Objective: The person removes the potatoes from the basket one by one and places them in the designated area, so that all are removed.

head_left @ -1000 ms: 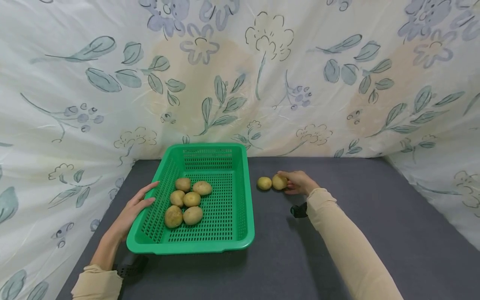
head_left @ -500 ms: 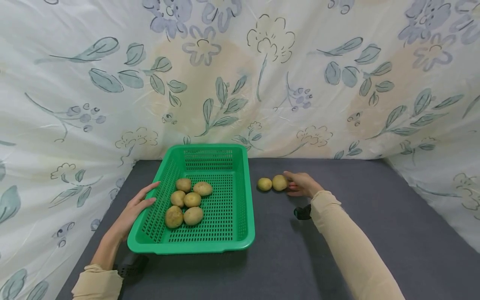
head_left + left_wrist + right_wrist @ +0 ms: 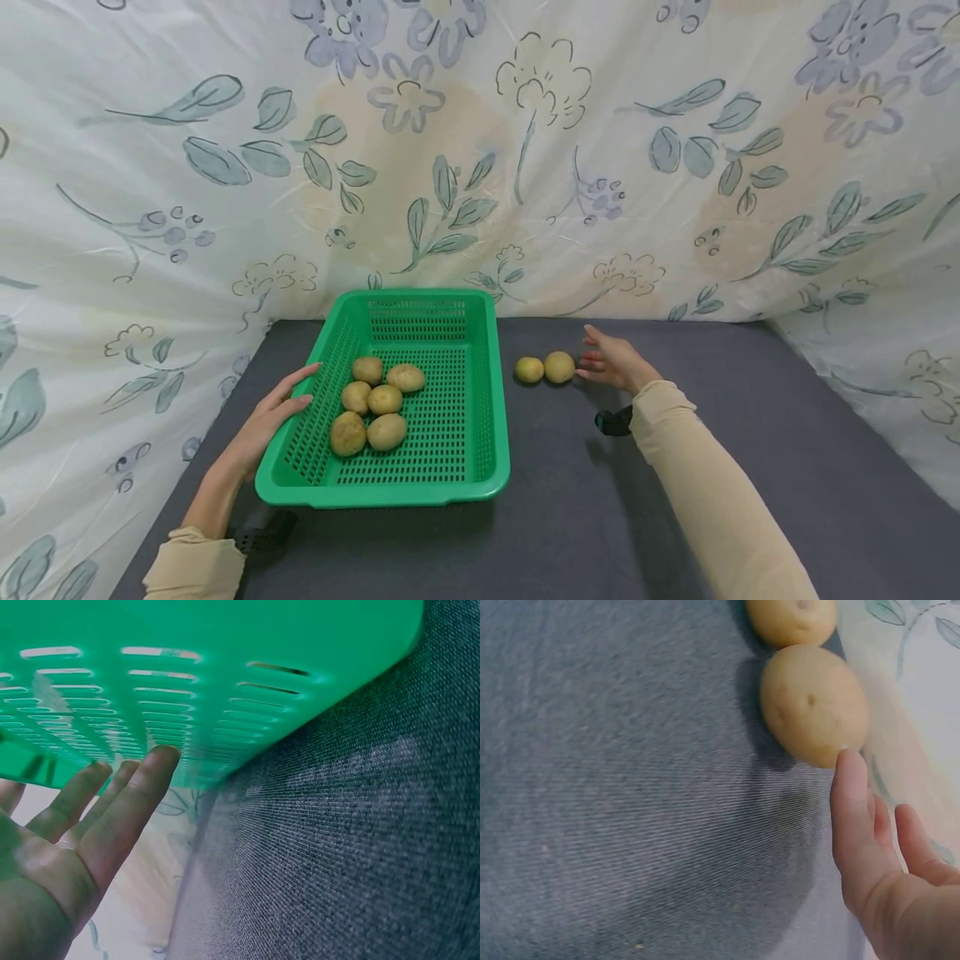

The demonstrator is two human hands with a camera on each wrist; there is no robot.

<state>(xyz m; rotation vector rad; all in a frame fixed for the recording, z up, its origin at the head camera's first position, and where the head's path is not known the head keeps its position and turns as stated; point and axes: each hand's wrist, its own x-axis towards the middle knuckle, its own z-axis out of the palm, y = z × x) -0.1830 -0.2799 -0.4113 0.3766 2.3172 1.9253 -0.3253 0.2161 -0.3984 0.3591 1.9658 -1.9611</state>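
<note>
My left hand [image 3: 262, 421] lies along the left rim of a green plastic basket [image 3: 498, 417]. In the left wrist view its fingers [image 3: 127, 814] are straight beside the basket's slotted side wall [image 3: 217, 697]; firm contact is hard to judge. Several potatoes [image 3: 385, 399] sit clustered in the left half of the basket. To the basket's right, a smaller potato [image 3: 528, 370] lies beside a rounder potato [image 3: 559, 367] on the cloth. Just right of the rounder one, my right hand [image 3: 615, 364] is spread and holds nothing. One fingertip appears at that potato's edge in the right wrist view.
Dark grey cloth [image 3: 720, 417] covers the table under everything. A floral curtain [image 3: 525, 167] hangs along the back and both sides, close behind the basket and the two loose potatoes.
My right hand has released the rounder potato and drawn back slightly to the right, its fingers spreading. Both loose potatoes stay side by side. My left hand and the basket keep their places.
</note>
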